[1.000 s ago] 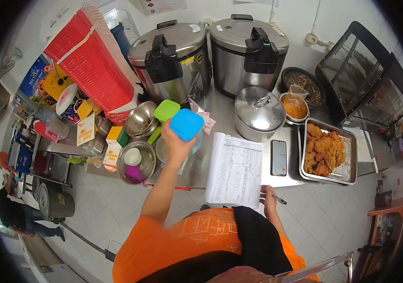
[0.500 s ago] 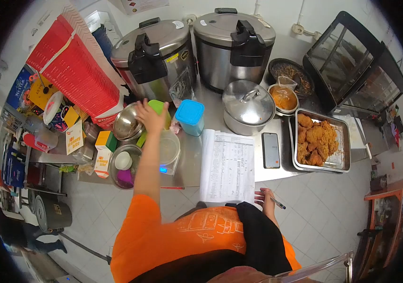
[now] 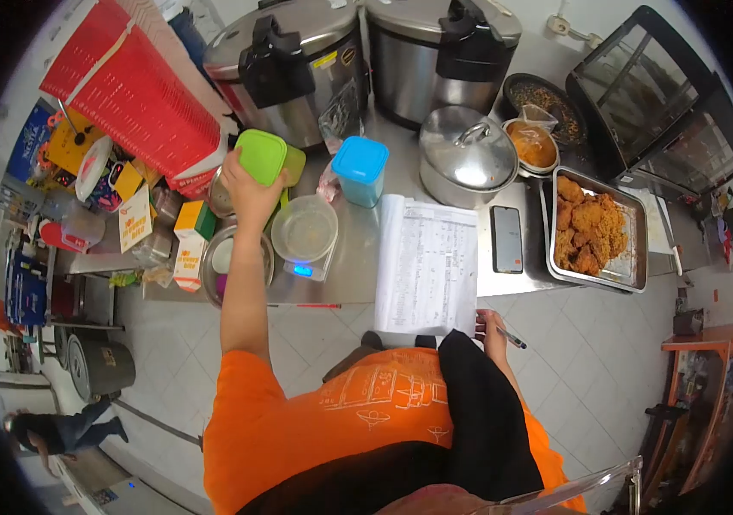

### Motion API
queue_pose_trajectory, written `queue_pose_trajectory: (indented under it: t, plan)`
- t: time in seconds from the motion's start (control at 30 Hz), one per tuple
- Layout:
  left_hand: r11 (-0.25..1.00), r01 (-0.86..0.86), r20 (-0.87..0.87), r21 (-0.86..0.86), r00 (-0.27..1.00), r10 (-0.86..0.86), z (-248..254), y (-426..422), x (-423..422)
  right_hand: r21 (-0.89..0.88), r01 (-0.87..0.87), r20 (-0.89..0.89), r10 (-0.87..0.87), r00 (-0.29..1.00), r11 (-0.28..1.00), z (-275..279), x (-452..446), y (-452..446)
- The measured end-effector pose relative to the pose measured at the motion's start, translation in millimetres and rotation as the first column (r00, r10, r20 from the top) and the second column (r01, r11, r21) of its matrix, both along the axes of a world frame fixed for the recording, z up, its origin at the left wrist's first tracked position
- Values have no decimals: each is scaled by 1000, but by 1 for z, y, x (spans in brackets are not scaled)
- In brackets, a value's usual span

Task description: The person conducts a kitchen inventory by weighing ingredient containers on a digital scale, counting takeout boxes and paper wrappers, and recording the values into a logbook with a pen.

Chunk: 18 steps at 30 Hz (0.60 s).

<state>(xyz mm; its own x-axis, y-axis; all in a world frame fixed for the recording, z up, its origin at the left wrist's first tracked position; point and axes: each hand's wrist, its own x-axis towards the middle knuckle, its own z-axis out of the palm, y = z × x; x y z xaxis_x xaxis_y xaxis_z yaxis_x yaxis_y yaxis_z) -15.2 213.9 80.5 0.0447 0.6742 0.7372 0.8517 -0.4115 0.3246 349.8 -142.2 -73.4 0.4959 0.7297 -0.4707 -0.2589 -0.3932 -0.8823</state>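
My left hand (image 3: 251,190) is closed round the near left side of a lidded green plastic container (image 3: 262,153), among the things left of centre. Just below it, a clear round tub (image 3: 305,227) sits on a small digital scale (image 3: 302,270) with a lit display. A blue-lidded container (image 3: 360,170) stands to the right. At the counter's front edge my right hand (image 3: 491,333) holds a pen (image 3: 513,340), its fingers close to the corner of a stack of printed sheets (image 3: 427,266). Steel bowls (image 3: 268,273) are partly hidden behind my left arm.
Two large steel cookers (image 3: 293,77) stand at the back, with a lidded pot (image 3: 467,159) before them. Right lie a phone (image 3: 506,240) and a tray (image 3: 641,279) of fried chicken (image 3: 590,225). Red paper packaging (image 3: 139,94) leans left. Another person (image 3: 62,433) is far left.
My left hand and the green container have shifted slightly left and back, and its lid shows more. The view has shifted, and the person at far left is more fully visible.
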Motion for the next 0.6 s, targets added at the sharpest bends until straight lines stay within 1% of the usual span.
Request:
queue_pose_trajectory:
  t: [0.1,0.2,0.23,0.33,0.37,0.47,0.5,0.53,0.57,0.6]
  plan:
    - [987,76,39,-140,997,-71,19,-28,-9,11,1,-22,-1,1000,1000,1,-2,4]
    - [910,165,146,-380,982,-117,3,-44,-10,13,-35,-23,35,999,999,2,-2,9]
    - [907,162,114,-388,985,-127,-14,-44,-10,17,-43,-23,43,999,999,4,-2,10]
    - [834,93,-99,-544,980,-175,-30,-61,-9,32,-53,-14,54,998,998,6,-1,13]
    - [879,8,-200,-476,973,-118,-24,-69,-5,39,-50,-3,50,999,998,2,1,15]
    - [974,35,-192,-223,978,-79,-3,-101,15,76,-21,-6,21,1000,997,-1,0,16]
    - [966,163,-71,-202,981,-181,-4,-113,24,96,-9,-12,10,1000,995,0,-2,19]
    - [943,287,45,-166,958,-283,-6,-128,36,160,-52,-11,55,998,986,5,-5,22]
    - [866,422,180,-268,905,-385,-13,-146,51,224,-93,-8,97,995,970,13,-11,26]
    - [758,554,322,-346,828,-458,-24,-166,68,284,-130,-5,137,991,950,22,-17,28]
